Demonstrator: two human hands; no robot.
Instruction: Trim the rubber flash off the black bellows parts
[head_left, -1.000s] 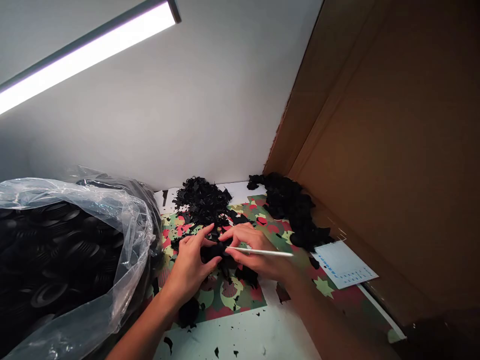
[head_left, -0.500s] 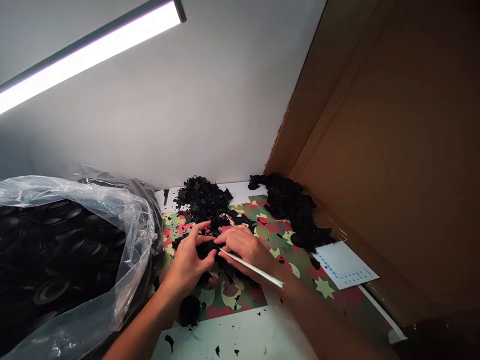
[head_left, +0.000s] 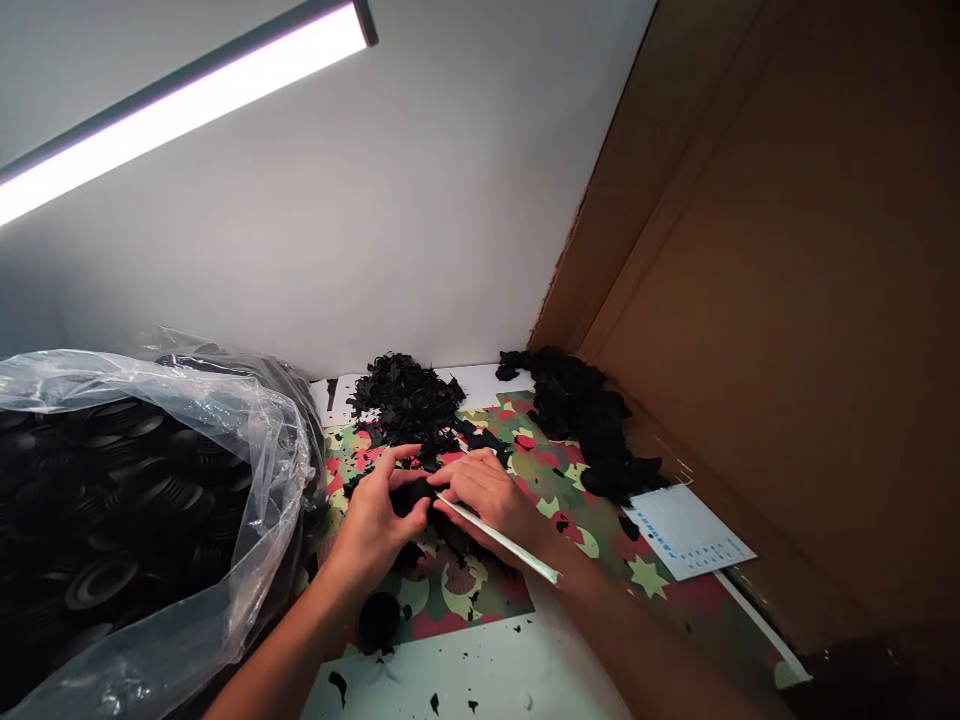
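Note:
My left hand [head_left: 379, 510] curls its fingers and thumb around a small black piece [head_left: 411, 495] over the patterned sheet [head_left: 457, 600]. From the right, my right hand [head_left: 487, 495] meets it, fingers bent around a thin white stick-like tool [head_left: 502, 540]. The tool slants down to the right across that hand, and its upper end is at the black piece. The exact shape of the piece is hidden by my fingers. A round black part [head_left: 379, 620] lies just below my left wrist.
An open clear plastic bag [head_left: 277, 470] full of black round parts [head_left: 127, 500] stands at the left. Black scraps [head_left: 405, 395] and a dark heap [head_left: 585, 410] lie behind my hands. A white card [head_left: 690, 530] sits right, beside the cardboard wall [head_left: 787, 300].
The lower end of the white tool has shifted slightly left with small movement of my right hand. My left hand keeps its hold on the black piece.

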